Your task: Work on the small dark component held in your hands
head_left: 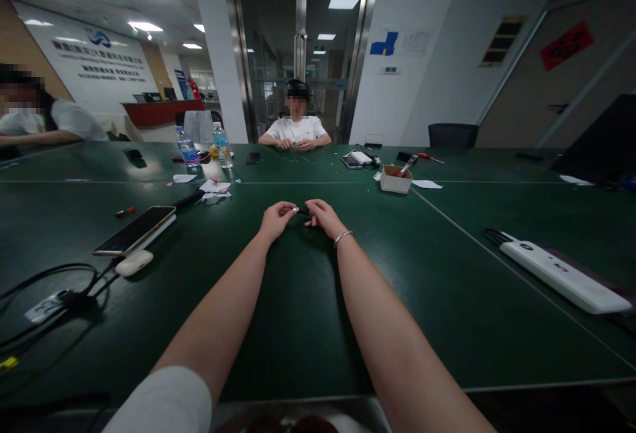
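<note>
In the head view, the left hand (276,221) pinches the silver end of a small black-and-silver piece (302,210), too small to identify; the right hand (325,218) grips its dark end. The piece sits between both hands, over the green table (305,327), with a smartphone (135,230) to the left.

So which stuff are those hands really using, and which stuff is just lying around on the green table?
In the job:
small black-and-silver piece, held between left hand and right hand

Seemingly just lying about:
smartphone
white power strip
small open box
red-handled screwdriver
</note>
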Demonstrator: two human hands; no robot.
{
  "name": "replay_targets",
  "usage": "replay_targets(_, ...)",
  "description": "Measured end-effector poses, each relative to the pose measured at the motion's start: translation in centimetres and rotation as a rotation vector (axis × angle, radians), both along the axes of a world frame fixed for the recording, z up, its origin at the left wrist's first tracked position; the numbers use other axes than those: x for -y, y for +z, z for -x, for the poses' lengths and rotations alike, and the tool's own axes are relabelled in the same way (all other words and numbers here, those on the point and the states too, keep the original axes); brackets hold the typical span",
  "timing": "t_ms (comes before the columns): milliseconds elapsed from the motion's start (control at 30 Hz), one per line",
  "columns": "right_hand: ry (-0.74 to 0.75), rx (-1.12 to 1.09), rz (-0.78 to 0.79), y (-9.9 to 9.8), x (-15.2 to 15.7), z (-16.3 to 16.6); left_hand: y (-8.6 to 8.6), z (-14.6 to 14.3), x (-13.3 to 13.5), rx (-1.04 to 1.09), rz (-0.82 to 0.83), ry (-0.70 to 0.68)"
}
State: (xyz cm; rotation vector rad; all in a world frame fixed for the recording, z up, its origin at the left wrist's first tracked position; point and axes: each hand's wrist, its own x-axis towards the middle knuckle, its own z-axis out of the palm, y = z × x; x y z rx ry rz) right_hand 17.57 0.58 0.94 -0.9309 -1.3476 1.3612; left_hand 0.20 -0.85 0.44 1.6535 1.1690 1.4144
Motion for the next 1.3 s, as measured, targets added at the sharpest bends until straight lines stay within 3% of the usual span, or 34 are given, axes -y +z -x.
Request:
replay_targets(433, 0.019, -0.014, -0.057, -0.07, -0.01, -0.16, -0.13, 0.04, -0.11, 0.030, 0.060, -0.011)
replay_targets(1300, -0.021, -0.023, -0.018, -0.12, -0.13, -0.01, -0.68, 0.17, -0.69, 0.057, 0.061, -0.004)
